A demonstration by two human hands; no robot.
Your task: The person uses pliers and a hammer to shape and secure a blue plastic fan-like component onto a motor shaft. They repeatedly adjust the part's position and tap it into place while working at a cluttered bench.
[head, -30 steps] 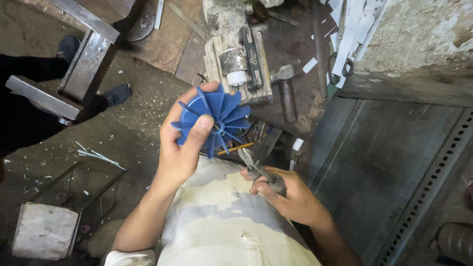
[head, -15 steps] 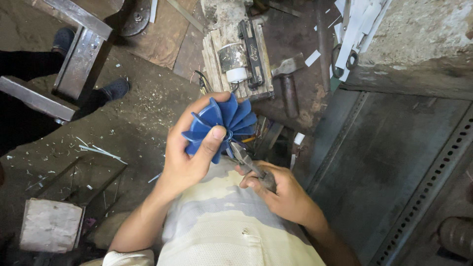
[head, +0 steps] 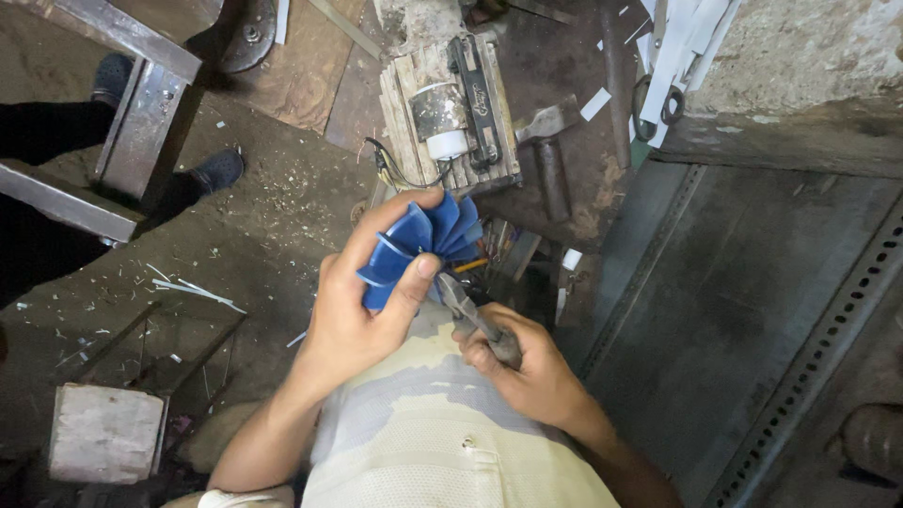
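My left hand (head: 362, 301) grips a blue plastic fan wheel (head: 423, 240) with radial blades, held tilted almost edge-on over my lap. My right hand (head: 527, 367) holds grey metal pliers (head: 470, 309); their jaws reach up to the underside of the fan, near its hub. A cream cloth (head: 442, 433) over my knee lies below both hands.
On the dirt floor ahead sits a wooden block (head: 447, 108) carrying a small motor part. A hammer (head: 550, 150) lies to its right, a dark metal sheet (head: 752, 310) further right. A person's dark shoe (head: 212, 174) and steel beams (head: 141, 113) are at left, a wooden stool (head: 103, 433) at lower left.
My left hand has turned the fan from face-on to nearly edge-on. The pliers have moved in closer to the fan's hub.
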